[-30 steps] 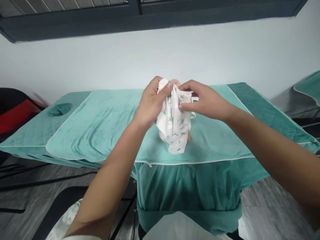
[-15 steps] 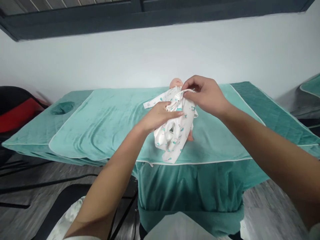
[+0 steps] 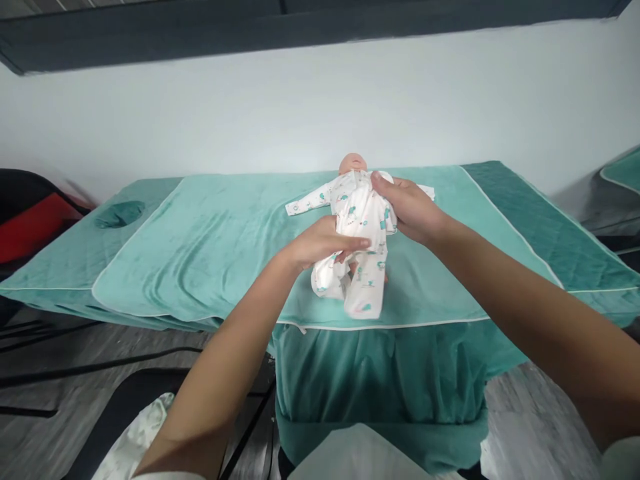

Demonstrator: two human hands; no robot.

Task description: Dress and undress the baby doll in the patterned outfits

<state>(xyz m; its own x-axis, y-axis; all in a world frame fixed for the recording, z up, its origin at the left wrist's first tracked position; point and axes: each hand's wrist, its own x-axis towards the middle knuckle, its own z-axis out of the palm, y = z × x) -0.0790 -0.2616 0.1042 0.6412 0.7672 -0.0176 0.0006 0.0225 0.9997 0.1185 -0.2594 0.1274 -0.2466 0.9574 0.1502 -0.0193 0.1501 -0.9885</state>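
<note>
A baby doll (image 3: 353, 162) lies on its back with its head toward the wall, dressed in a white printed long-sleeved top (image 3: 313, 199). Over its front hang small white baby pants (image 3: 366, 283) with a green pattern, legs toward me. My left hand (image 3: 320, 241) is closed on one side of the pants, thumb on top and fingers behind the cloth. At the upper right edge of the pants, my right hand (image 3: 414, 208) pinches the fabric between thumb and fingers. The pants hide most of the doll's lower body.
Under the doll is a green-covered massage bed (image 3: 225, 233) with a face hole (image 3: 119, 214) at its left end. The white wall (image 3: 250, 120) runs behind. A black and red chair (image 3: 35, 227) stands left, and a black seat with pale cloth (image 3: 135, 433) is at lower left.
The pants, bunched and twisted before, now hang flatter with their legs downward. My right hand has shifted slightly right and down, and the doll's other sleeve now shows beyond it.
</note>
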